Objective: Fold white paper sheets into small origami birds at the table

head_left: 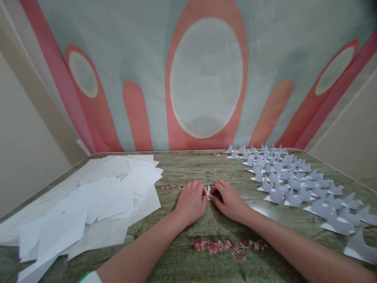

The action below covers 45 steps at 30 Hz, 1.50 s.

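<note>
So the left hand [191, 201] and right hand [229, 200] are both pinching a little folded paper [209, 191] right of the paper pile [108, 196] on the tabletop [188, 167], paper birds [276, 195] sitting way further right of that pile.

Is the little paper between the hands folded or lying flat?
Folded: the small paper shows a narrow peak rising between the left hand and right hand; much of it is hidden.
</note>
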Available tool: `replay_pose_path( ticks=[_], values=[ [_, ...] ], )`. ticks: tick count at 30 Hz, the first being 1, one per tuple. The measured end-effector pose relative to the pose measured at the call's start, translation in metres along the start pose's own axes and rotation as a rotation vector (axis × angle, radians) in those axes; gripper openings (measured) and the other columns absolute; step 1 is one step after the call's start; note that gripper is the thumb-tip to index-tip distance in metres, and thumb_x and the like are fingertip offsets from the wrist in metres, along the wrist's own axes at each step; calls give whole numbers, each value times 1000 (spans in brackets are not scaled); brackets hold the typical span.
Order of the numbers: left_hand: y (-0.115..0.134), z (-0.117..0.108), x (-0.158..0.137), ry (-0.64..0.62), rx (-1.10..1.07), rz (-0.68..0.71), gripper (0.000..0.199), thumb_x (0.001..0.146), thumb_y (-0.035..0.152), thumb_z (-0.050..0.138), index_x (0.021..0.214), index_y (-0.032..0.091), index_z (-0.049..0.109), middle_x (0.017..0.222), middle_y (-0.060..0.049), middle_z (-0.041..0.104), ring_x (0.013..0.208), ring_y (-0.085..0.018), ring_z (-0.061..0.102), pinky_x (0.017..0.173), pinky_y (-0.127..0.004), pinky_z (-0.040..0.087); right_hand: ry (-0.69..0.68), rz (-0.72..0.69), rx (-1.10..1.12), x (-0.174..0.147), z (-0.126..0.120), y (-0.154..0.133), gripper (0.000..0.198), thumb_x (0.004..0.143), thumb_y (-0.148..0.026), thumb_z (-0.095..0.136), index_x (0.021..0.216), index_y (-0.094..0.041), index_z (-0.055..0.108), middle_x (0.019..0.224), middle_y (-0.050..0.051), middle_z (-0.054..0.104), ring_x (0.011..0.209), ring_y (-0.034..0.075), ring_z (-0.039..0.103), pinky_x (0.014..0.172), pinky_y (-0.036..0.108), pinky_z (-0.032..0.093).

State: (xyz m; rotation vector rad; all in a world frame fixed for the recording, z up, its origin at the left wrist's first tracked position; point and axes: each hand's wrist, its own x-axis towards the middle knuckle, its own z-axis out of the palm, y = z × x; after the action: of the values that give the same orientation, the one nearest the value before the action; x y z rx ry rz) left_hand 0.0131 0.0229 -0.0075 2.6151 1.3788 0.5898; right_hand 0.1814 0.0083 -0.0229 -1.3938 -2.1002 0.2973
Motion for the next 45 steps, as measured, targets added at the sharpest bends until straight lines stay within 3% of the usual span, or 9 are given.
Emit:
replay_pose_path(
  ticks=[4,9,17,24,32,37,40,45],
  values=[
    [0,0,0,-7,6,5,5,83,25,48,84,20,49,87,-4,51,86,-20,47,76,-34,37,20,-39,4,-7,-5,-3,12,82,-14,49,91,-18,55,88,5,55,84,18,50,76,32,41],
    [-1,1,0,-15,8,-5,6,83,25,48,85,20,49,88,-4,51,85,-20,47,75,-33,36,-70,-185,-207,-18,-12,-7,28,79,-4,45,95,-20,62,94,6,59,89,19,52,80,32,41],
    [1,-1,0,-26,13,-22,6,84,26,46,85,20,49,88,-4,51,85,-20,47,74,-33,36,-156,-263,-509,-20,-14,-11,26,85,-15,47,104,-24,62,95,6,61,80,19,56,72,32,41],
    [1,0,0,-18,1,-44,6,83,26,48,84,20,50,88,-4,52,86,-20,48,75,-32,37,-219,-228,-569,-18,-18,-24,26,87,-16,45,107,-20,61,89,7,59,77,20,55,66,31,39],
    [-8,-3,-1,-38,-146,-42,5,81,20,48,82,20,53,87,-3,53,86,-18,49,78,-31,38,-214,-188,-444,-16,-19,-20,28,83,-13,49,105,-23,64,92,7,58,85,22,55,69,31,39],
    [-10,-1,-5,43,-187,-63,14,82,28,51,94,19,52,95,-4,52,94,-19,47,84,-33,37,-128,-204,-322,-17,-15,-9,29,84,-13,49,103,-26,66,94,7,60,88,21,54,74,32,39],
    [-9,-1,-7,44,-142,-75,25,79,34,56,99,21,52,102,-5,51,99,-21,44,87,-36,35,-56,-180,-184,-18,-12,-4,33,83,-9,46,98,-28,68,94,5,61,90,20,54,78,33,39],
    [-9,-1,-7,31,-130,-81,22,76,33,60,93,21,53,98,-3,51,96,-21,45,84,-35,36,2,-74,147,-15,-9,-2,36,70,2,44,84,-22,66,95,3,59,89,16,54,80,29,42]
  ],
)
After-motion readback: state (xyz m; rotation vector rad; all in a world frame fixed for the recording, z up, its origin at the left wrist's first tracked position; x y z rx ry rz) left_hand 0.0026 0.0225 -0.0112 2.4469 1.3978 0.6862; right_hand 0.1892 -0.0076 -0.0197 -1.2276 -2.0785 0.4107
